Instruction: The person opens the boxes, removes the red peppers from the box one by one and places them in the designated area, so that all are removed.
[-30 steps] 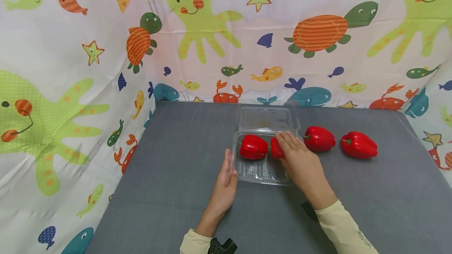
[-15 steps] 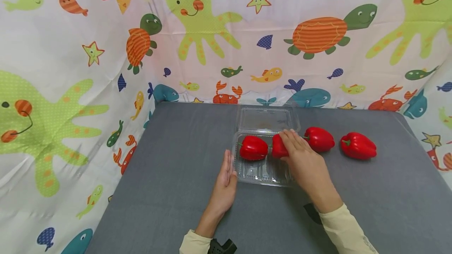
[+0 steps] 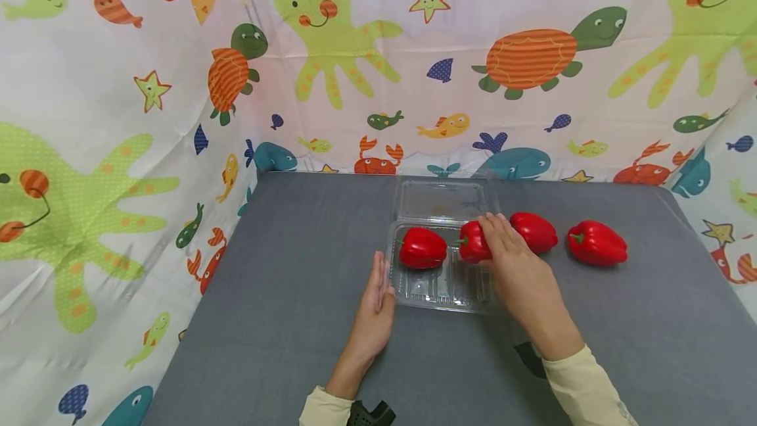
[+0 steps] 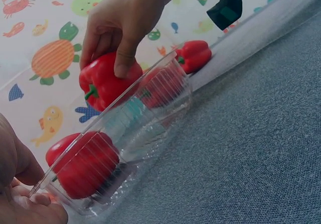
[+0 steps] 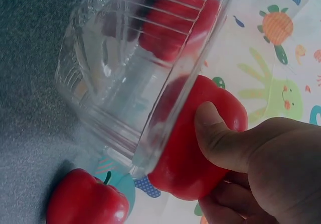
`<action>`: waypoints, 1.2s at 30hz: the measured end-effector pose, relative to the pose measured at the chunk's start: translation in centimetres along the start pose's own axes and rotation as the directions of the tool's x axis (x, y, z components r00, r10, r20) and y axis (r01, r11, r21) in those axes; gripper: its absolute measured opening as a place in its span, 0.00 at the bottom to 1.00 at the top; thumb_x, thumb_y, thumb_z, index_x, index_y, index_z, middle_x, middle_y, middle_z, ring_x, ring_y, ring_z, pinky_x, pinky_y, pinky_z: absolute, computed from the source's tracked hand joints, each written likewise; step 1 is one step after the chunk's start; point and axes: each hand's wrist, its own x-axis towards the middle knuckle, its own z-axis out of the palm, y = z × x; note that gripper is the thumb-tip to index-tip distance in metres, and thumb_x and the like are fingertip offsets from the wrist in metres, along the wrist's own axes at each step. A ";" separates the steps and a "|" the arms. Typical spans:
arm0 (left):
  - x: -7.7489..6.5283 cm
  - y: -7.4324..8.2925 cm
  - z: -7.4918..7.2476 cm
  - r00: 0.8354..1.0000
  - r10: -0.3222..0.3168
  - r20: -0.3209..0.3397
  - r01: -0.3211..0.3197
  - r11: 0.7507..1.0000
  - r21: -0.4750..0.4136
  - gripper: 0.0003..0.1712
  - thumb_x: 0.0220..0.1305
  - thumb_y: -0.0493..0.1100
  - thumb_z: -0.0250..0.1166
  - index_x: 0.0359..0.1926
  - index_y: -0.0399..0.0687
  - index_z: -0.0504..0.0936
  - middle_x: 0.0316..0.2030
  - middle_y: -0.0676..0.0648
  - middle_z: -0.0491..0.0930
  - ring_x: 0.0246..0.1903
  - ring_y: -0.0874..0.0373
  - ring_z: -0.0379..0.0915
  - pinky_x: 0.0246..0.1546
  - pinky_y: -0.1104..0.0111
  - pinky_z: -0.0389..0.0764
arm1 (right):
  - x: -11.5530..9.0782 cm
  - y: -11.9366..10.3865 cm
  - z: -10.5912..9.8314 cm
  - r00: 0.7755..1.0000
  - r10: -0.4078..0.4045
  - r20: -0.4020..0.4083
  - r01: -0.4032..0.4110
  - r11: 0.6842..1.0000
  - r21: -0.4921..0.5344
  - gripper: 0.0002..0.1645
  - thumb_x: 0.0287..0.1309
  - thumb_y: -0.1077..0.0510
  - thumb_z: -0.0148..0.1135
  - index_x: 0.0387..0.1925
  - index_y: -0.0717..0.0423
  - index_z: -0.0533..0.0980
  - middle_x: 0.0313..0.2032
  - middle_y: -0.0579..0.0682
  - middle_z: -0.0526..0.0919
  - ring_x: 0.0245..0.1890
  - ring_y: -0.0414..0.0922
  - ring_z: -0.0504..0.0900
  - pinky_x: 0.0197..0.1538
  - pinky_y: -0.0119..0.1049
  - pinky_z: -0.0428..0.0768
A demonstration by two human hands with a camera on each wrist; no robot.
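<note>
My right hand (image 3: 526,281) grips a red bell pepper (image 3: 474,242) over the right part of a clear plastic clamshell container (image 3: 437,304). In the right wrist view the thumb presses the side of this held pepper (image 5: 200,148), which overlaps the container rim. The left wrist view shows its green stem, with the pepper raised at rim height. Another bell pepper (image 3: 422,248) lies inside the container's left part. My left hand (image 3: 374,317) touches the container's left edge, fingers straight and thumb at the near corner. The clear lid (image 3: 446,197) lies folded back, away from me.
Two more red bell peppers, a nearer one (image 3: 535,232) and a farther one (image 3: 597,243), lie on the grey tabletop (image 3: 284,321) to the container's right. A curtain (image 3: 355,71) printed with sea animals stands behind and at the sides.
My right hand has shifted slightly right with its bell pepper, widening the gap to the one in the container. More of the held pepper shows, stem included. The left hand stays at the edge.
</note>
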 end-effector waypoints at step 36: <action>0.0 -0.1 0.0 1.000 0.012 0.010 -0.011 1.000 -0.015 0.42 0.81 0.26 0.43 0.85 0.42 0.34 0.85 0.49 0.37 0.84 0.55 0.34 0.78 0.67 0.49 | -1.9 3.7 -3.1 0.991 0.134 0.006 -0.134 0.991 0.003 0.61 0.45 0.69 0.83 0.79 0.65 0.61 0.73 0.71 0.68 0.73 0.71 0.66 0.56 0.72 0.77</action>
